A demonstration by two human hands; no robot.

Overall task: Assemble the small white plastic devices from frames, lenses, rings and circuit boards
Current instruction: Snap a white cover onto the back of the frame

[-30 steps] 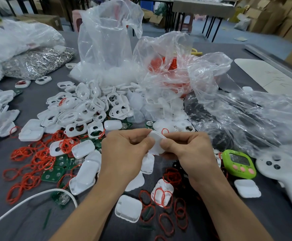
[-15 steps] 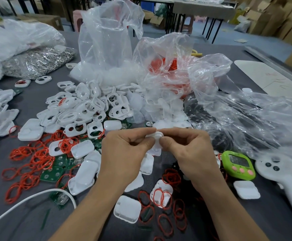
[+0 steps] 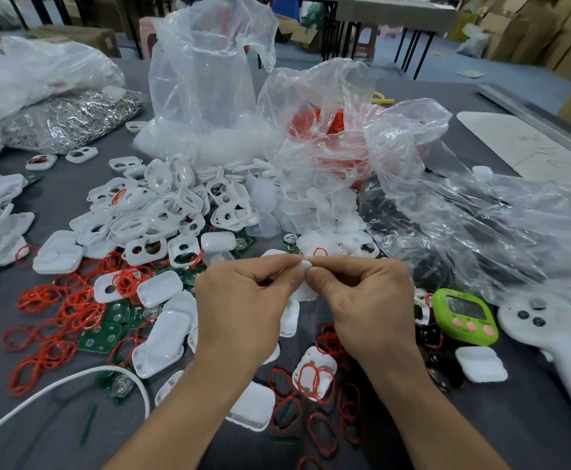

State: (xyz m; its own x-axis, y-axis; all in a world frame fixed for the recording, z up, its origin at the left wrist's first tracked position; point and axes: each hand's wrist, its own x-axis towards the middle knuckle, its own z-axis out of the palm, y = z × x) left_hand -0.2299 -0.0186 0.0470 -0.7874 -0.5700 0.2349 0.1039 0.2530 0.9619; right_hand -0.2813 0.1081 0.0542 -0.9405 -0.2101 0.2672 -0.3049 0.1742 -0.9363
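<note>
Hands meet over the middle of the table point(image 3: 515, 435), and between them sits a small white plastic piece point(image 3: 306, 265). The left hand point(image 3: 243, 310) pinches it from one side with thumb and forefinger, and the right hand point(image 3: 369, 310) pinches it from the other, so each grip is clamped on the piece. Only a rounded white end shows above the fingertips, pointing up and away from the person. More white shows in the gap below the thumbs. If that belongs to the same piece, its long axis runs up and down between the hands, but I cannot tell whether it is the piece or a shell lying on the table beneath. The fingers cover the rest, so its face and any opening are hidden.

Beyond the hands lies a heap of white frames point(image 3: 162, 212). Red rings point(image 3: 60, 317) are scattered to the left and near the wrists, with green circuit boards point(image 3: 102, 339) among them. Clear bags point(image 3: 209, 79) stand behind the heap, and their contents are hard to make out through the plastic. To the right are a green timer point(image 3: 464, 317) and a white controller point(image 3: 555, 344), the latter cut off by the frame edge. A white cable point(image 3: 56, 385) curves in at lower left.
</note>
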